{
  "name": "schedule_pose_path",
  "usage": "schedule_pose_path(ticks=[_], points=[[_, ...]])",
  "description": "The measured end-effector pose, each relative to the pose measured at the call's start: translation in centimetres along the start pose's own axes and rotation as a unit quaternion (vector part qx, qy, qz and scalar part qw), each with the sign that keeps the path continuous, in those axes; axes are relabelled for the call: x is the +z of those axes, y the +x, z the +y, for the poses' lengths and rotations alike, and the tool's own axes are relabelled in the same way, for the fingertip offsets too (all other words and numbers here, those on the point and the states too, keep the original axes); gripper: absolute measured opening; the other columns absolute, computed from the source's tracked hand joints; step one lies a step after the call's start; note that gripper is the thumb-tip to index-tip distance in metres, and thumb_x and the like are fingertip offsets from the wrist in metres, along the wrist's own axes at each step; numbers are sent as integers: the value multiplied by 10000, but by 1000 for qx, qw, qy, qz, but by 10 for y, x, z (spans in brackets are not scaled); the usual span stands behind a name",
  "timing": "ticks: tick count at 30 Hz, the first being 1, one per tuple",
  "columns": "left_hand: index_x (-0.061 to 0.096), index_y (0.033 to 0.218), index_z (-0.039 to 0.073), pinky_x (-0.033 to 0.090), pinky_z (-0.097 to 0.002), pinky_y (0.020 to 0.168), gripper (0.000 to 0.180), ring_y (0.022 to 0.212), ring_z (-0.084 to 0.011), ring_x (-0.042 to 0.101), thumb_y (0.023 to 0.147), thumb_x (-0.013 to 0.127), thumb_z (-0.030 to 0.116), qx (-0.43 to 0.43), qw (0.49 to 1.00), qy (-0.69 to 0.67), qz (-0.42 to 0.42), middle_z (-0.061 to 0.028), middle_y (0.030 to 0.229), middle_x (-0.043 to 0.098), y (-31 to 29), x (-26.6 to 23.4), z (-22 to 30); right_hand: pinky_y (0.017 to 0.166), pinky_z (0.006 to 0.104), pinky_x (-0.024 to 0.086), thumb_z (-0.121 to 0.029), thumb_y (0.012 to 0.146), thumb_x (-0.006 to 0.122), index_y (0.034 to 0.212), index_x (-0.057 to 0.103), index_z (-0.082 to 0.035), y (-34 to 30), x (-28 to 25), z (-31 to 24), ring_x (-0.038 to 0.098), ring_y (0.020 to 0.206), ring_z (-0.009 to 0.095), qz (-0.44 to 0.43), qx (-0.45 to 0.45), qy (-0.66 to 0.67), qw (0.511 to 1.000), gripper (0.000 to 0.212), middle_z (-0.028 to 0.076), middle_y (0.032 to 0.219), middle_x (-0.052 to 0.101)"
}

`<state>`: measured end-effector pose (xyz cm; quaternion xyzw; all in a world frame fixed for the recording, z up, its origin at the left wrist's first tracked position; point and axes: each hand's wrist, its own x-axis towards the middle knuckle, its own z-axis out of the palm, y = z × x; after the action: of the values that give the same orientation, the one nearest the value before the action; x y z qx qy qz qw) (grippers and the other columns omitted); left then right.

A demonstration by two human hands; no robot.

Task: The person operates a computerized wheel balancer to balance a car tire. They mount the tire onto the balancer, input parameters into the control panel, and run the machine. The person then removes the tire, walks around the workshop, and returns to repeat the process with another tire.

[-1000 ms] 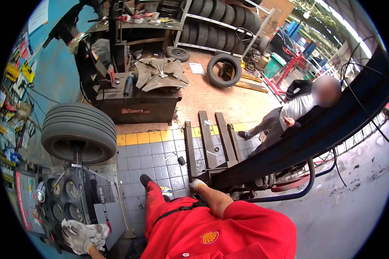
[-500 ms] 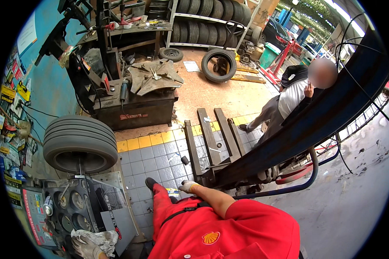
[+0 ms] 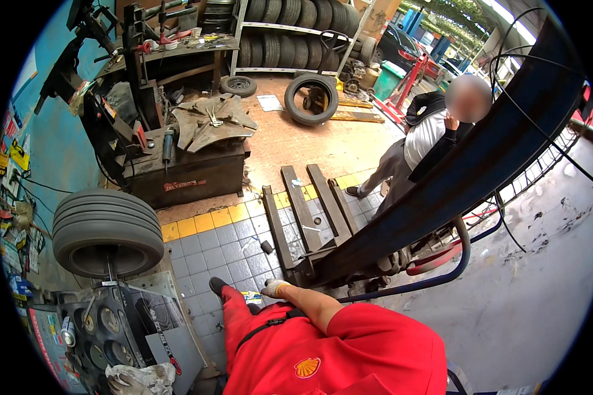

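At the lower left, my left hand (image 3: 126, 384) in a pale work glove is at a crumpled white rag (image 3: 157, 376), its fingers closed on it and partly cut off by the picture's edge. The rag lies on the front of a wheel balancer (image 3: 115, 352) with round tray pockets. A tyred wheel (image 3: 109, 234) is mounted on the balancer's shaft (image 3: 111, 263), beyond the tray. My right hand (image 3: 275, 288), gloved too, rests by my red-trousered leg with loosely extended fingers and nothing visible in it. A small white-and-yellow packet (image 3: 251, 298) shows beside it.
A blue steel post (image 3: 441, 184) slants across the right, with lift arms (image 3: 300, 210) on the tiled floor. A tyre changer (image 3: 184, 164) stands ahead. Tyre racks (image 3: 290, 29), a loose tyre (image 3: 311, 99) and a standing person (image 3: 422, 145) are farther off.
The whole scene has shifted slightly left in the picture as my head turned. My left hand stays at the rag and my right hand stays by my leg.
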<state>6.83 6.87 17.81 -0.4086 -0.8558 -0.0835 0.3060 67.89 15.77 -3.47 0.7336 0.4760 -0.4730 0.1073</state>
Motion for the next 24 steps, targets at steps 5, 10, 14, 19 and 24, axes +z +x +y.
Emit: schedule_pose_path(ticks=[5,10,14,19,24], points=[[726,1236,117,474,-565,1054,495,1181,-337,659,968,649,526,5,1000,1,8,-105,1294,702,3,-21,15,1169,454,461,-470,921,635,1469,623,-55,2,3,5,582,1405,392,-3,2,7,1000,687,245,1497,614],[721,1232,106,495,-564,1021,506,1146,-350,669,979,637,536,25,999,16,40,-118,1279,704,4,-6,4,1167,448,463,-456,921,639,1462,624,-40,1,3,4,586,1401,389,-3,0,6,1000,682,242,1500,613],[699,1286,113,496,-541,1033,521,1177,-339,662,1002,601,539,25,999,17,35,-110,1315,696,5,-3,4,1163,446,466,-441,920,632,1453,631,-33,9,7,9,591,1395,391,1,4,8,1000,671,247,1495,615],[671,1355,123,497,-512,1047,542,1216,-325,654,1031,556,542,30,999,17,16,-100,1360,687,4,4,5,1159,451,467,-436,914,629,1441,642,-33,12,9,19,593,1392,396,7,7,17,1000,663,253,1491,616],[644,1423,132,498,-483,1062,566,1255,-311,646,1060,511,545,19,999,40,-16,-90,1405,678,-5,18,-21,1163,457,462,-462,923,609,1447,639,-41,14,-1,4,592,1390,399,5,-21,-14,1000,673,258,1499,606]])
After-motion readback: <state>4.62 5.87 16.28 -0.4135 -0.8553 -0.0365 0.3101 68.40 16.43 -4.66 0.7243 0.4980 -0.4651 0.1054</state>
